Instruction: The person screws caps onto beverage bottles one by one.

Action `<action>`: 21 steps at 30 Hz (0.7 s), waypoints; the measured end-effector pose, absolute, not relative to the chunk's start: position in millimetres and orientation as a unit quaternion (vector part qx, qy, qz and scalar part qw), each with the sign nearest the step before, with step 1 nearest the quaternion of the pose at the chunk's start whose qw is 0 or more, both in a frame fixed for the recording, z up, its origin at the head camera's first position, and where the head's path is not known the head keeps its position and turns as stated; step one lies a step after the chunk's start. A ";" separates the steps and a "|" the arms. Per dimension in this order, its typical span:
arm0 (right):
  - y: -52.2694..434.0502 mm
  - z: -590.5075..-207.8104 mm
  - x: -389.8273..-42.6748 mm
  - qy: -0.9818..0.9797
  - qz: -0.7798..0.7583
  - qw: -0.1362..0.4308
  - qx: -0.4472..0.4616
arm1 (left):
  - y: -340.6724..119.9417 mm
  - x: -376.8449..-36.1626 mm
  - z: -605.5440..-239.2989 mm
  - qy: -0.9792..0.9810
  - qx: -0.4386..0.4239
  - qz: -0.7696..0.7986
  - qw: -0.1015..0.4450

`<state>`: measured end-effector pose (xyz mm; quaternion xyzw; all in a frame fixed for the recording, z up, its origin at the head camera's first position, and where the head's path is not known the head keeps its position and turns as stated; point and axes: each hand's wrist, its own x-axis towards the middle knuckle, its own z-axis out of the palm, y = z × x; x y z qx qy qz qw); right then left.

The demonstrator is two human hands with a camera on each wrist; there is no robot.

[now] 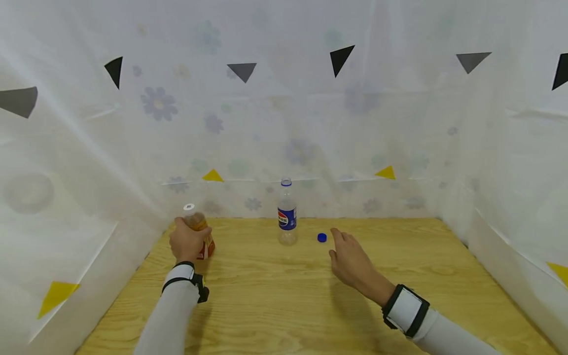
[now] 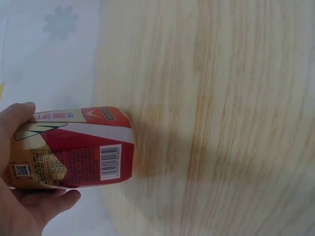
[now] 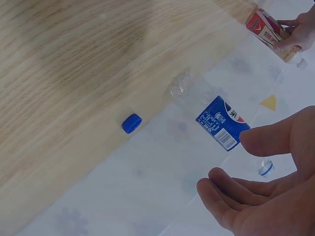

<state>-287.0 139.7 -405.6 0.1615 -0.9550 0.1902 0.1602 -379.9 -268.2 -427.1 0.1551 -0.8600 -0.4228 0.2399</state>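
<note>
My left hand [image 1: 185, 240] grips a bottle with a red and tan label [image 1: 206, 246] and a white cap, at the left of the table. In the left wrist view the label [image 2: 78, 147] shows a barcode, with thumb and fingers on either side. An uncapped clear bottle [image 1: 287, 219] with a blue label stands upright at the table's middle back. To its right a blue bottle cap [image 1: 322, 237] lies on the wood. Just right of the cap, my right hand [image 1: 355, 261] hovers with fingers extended and nothing in it; the right wrist view shows its thumb and fingers apart.
The wooden table [image 1: 266, 305] is enclosed by white floral sheeting [image 1: 275, 123] at the back and both sides. Black, grey and yellow triangles mark the sheeting. The back sheet rises close behind the clear bottle.
</note>
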 end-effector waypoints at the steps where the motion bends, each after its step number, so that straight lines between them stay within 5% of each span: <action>1: 140.3 -406.0 -286.9 -0.955 0.191 0.158 0.160 | -267.5 -380.1 -427.3 -0.861 0.154 -0.422 0.240; 21: 142.4 -408.1 -287.6 -0.957 0.195 0.141 0.160 | -264.2 -379.9 -430.1 -0.855 0.155 -0.426 0.253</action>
